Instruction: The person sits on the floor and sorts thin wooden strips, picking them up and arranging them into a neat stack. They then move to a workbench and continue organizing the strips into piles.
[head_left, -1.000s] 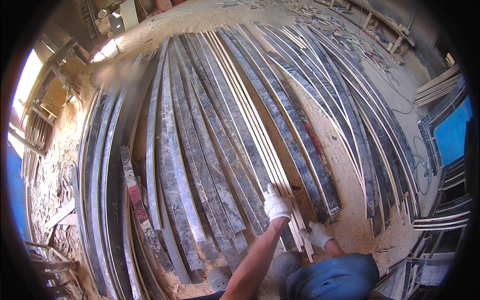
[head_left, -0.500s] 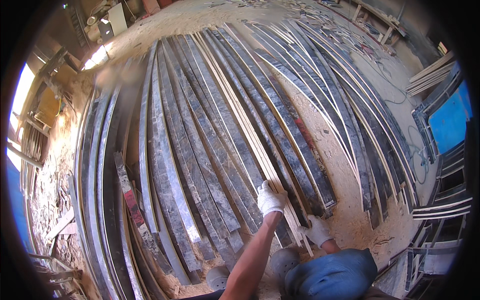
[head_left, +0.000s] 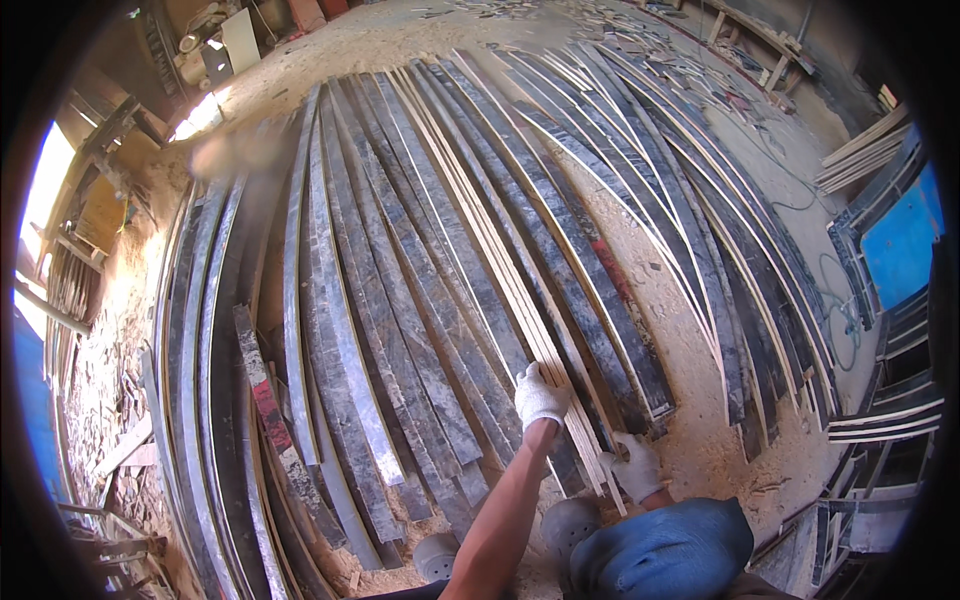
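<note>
A bundle of thin pale wooden strips (head_left: 480,230) runs lengthwise over a wide spread of long dark planks (head_left: 350,330) on sandy ground. My left hand (head_left: 540,395), in a white glove, lies on the near part of the strips with its fingers curled over them. My right hand (head_left: 635,468), also gloved, grips the near end of the same strips just above my blue-clad knee (head_left: 665,550). My bare left forearm comes up from the lower edge.
A plank with red marks (head_left: 265,400) lies at the left of the spread. A blue panel (head_left: 905,240) and stacked frames (head_left: 885,420) stand at the right. Wood scraps (head_left: 125,450) litter the left side. A cable (head_left: 840,300) lies on the sand.
My left hand has slid slightly up and to the left along the pale strips. My right hand stays at their near end.
</note>
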